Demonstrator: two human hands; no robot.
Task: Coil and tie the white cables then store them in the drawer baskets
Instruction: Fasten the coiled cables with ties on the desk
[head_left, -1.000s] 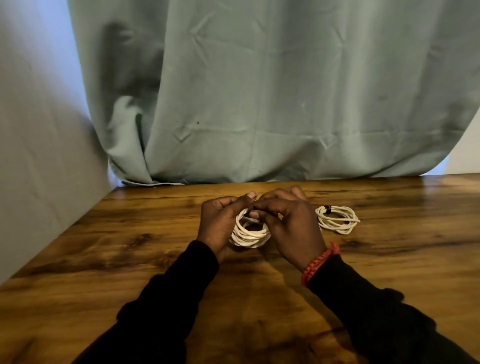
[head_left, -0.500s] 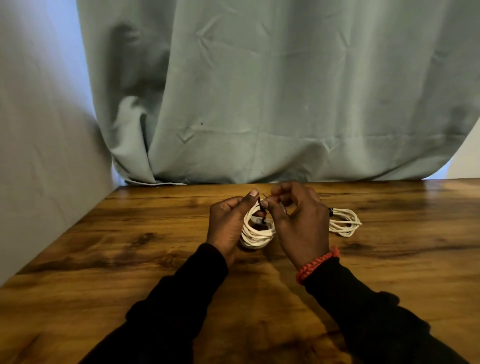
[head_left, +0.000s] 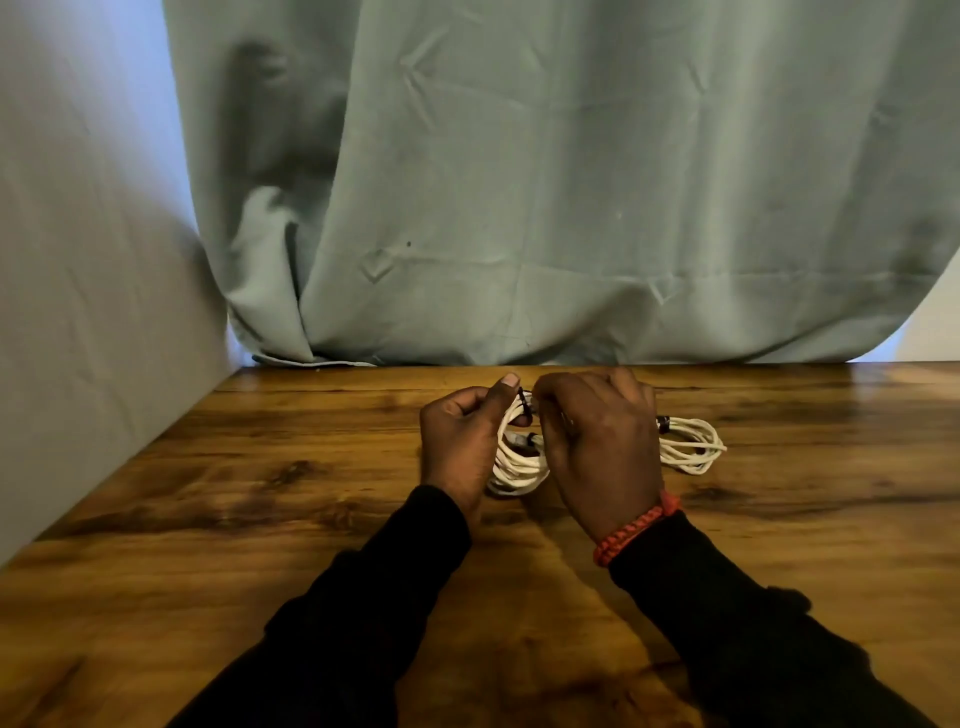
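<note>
A coiled white cable (head_left: 517, 462) stands on edge between my hands, its lower loops near the wooden table (head_left: 260, 519). My left hand (head_left: 462, 441) grips the coil's left side, thumb raised along its top. My right hand (head_left: 597, 447) pinches a thin black tie (head_left: 523, 402) at the top of the coil. A second white cable coil (head_left: 691, 444), bound with a black tie, lies flat on the table just right of my right hand, partly hidden by it. No drawer or basket is in view.
A grey-green curtain (head_left: 519, 208) hangs along the table's far edge. A pale wall (head_left: 78, 312) runs along the left side. A red braided band (head_left: 634, 530) sits on my right wrist.
The coil has been turned from lying low to standing upright between my hands. My right fingers have shifted to the black tie at the coil's top.
</note>
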